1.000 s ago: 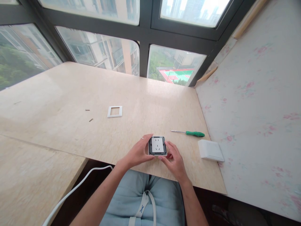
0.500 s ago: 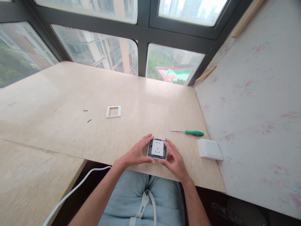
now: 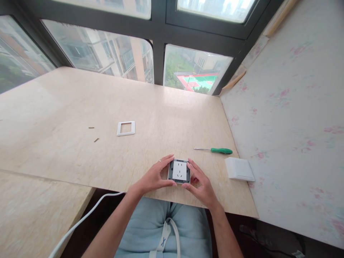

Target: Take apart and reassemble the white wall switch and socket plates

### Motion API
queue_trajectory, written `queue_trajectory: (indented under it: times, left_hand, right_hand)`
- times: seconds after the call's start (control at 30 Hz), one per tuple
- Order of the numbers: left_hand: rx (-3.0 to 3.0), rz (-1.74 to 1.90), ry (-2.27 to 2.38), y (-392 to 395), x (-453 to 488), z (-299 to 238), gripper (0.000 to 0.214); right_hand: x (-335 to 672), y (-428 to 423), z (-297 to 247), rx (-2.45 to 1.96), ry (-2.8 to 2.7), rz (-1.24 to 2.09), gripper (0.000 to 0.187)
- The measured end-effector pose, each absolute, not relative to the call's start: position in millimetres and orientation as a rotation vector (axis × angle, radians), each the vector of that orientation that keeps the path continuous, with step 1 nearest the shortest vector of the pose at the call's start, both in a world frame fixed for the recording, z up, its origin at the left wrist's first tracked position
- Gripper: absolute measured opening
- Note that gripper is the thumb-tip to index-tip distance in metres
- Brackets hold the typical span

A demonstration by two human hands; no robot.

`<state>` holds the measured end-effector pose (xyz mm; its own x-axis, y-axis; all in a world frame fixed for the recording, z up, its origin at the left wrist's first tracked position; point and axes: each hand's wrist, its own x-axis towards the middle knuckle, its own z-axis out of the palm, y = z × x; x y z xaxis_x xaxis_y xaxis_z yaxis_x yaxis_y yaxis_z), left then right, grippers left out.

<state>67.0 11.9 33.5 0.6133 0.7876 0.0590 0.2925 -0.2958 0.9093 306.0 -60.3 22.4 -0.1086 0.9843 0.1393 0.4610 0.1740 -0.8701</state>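
A wall socket [image 3: 179, 170] with a white slotted face and a dark grey surround sits near the front edge of the stone ledge. My left hand [image 3: 157, 175] grips its left side, thumb at the near corner and fingers at the far corner. On the opposite side my right hand [image 3: 201, 184] holds it the same way. What lies beneath the socket is mostly hidden. A white square cover frame [image 3: 126, 134] rests apart, to the left and farther back. Beyond my right hand lies a screwdriver [image 3: 221, 151] with a green handle, its shaft pointing left.
A white switch box [image 3: 239, 169] stands at the right against the flowered wall [image 3: 290, 125]. Two small dark strips [image 3: 91, 127] lie at the left of the ledge [image 3: 161, 111]. A white cable [image 3: 88, 211] runs below its front edge. Windows close off the back.
The camera view has shifted slightly, so the cover frame and strips appear a little farther left. Both hands keep their hold on the socket, with no clear movement.
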Motion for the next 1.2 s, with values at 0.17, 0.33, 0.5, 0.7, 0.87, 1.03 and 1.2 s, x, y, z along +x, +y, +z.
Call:
queue_trajectory:
  times: [0.17,0.33,0.5,0.7,0.87,1.03,1.2]
  left_hand:
    - [1.839,0.643,0.883,9.9,69.0,34.3,0.085]
    - [1.804,0.632,0.917,8.1,71.4,38.0,0.084]
    - [1.807,0.636,0.924,7.6,72.3,37.3,0.084]
    - [1.813,0.661,0.917,6.7,72.8,32.7,0.083]
    - [1.828,0.683,0.926,4.6,73.0,31.1,0.084]
    - [1.849,0.661,0.918,4.2,72.2,31.6,0.093]
    - [1.832,0.640,0.954,1.2,73.0,33.8,0.108]
  right_hand:
    - [306.4,-60.2,23.6,-1.411,-1.672,0.903,0.068]
    - [305.6,-61.1,25.7,-1.452,-1.633,0.946,0.067]
    - [305.0,-59.7,29.7,-1.481,-1.580,1.001,0.065]
    - [306.1,-58.0,30.4,-1.463,-1.561,1.017,0.067]
    - [308.9,-57.9,28.9,-1.462,-1.583,1.019,0.075]
    - [310.9,-57.6,31.9,-1.500,-1.591,1.020,0.088]
    - [316.2,-56.5,32.6,-1.444,-1.494,1.154,0.092]
